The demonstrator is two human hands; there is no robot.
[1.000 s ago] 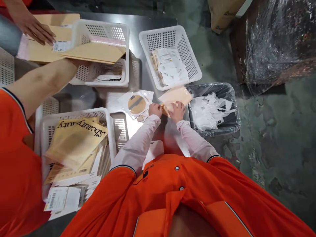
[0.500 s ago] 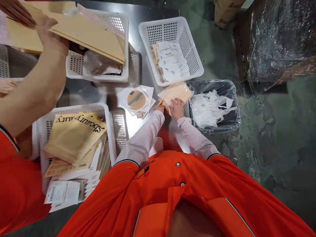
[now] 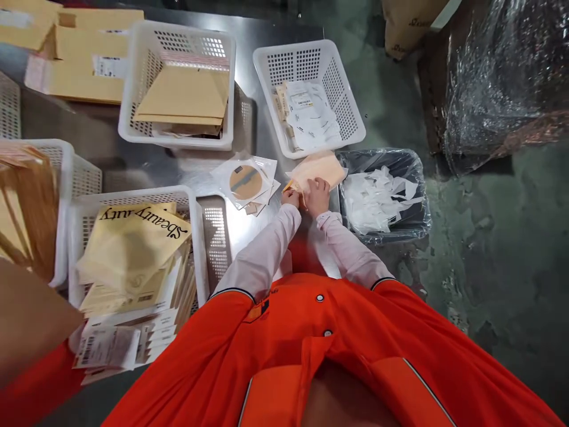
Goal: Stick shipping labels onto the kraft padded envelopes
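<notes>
A pale peach packet (image 3: 323,166) lies at the table's right edge, between the upper white basket and the bin. My left hand (image 3: 291,197) is closed at its lower left corner, on a small orange-yellow item (image 3: 288,185) too small to name. My right hand (image 3: 317,196) rests on the packet's lower edge, its fingers bent and pressing on it. Just left of my left hand, clear sleeves with a round brown piece (image 3: 246,181) lie on the metal table (image 3: 178,169).
White baskets with papers (image 3: 360,127), envelopes (image 3: 231,133) and printed packets (image 3: 195,222) stand around. A lined bin (image 3: 424,207) of white scraps is at the right. Envelopes (image 3: 80,71) lie at the upper left. Another person's blurred arm (image 3: 35,320) is at the lower left.
The other person's arms have moved from the upper left to the lower left. The large envelopes they held now sit in the upper basket. My hands have barely moved.
</notes>
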